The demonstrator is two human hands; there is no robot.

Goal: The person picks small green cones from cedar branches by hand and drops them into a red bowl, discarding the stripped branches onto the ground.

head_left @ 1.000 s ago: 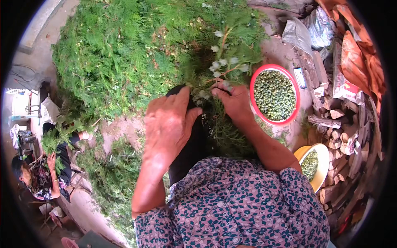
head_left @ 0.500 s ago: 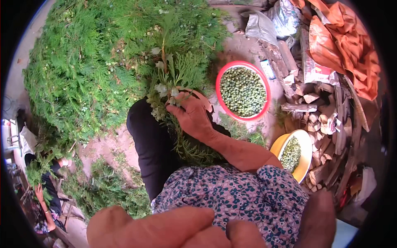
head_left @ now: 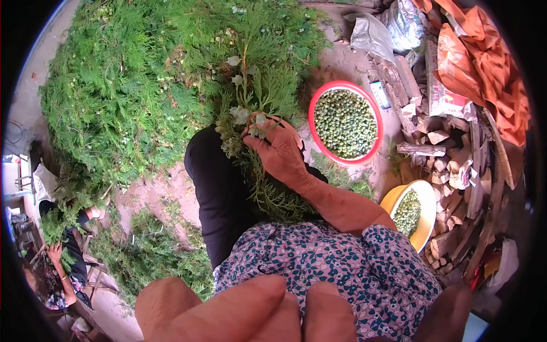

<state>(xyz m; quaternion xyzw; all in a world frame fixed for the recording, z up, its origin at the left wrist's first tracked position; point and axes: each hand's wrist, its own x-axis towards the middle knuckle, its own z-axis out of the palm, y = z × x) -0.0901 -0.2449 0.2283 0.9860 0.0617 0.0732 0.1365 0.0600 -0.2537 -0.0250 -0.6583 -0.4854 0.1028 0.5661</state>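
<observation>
Right up at the lens, the left hand [head_left: 273, 310] fills the bottom edge, a blur, grip impossible to tell. On the lap, the right hand [head_left: 282, 151] is closed around a green sprig [head_left: 249, 85]. Just beyond on the ground sits the red basin [head_left: 347, 162] of green seeds, with the branch heap [head_left: 131, 85] behind.

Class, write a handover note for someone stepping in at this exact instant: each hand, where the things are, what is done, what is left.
Right hand: closed on a sprig bearing pale cones, held over the lap.
Left hand: raised close to the camera and blurred; its grip cannot be told.
Red basin, to the right, is full of green cones. The yellow bowl, nearer the body, is partly filled.
Done: many cones are gathered.
Left: the cones on the held sprig, and a large heap of green branches ahead.
</observation>
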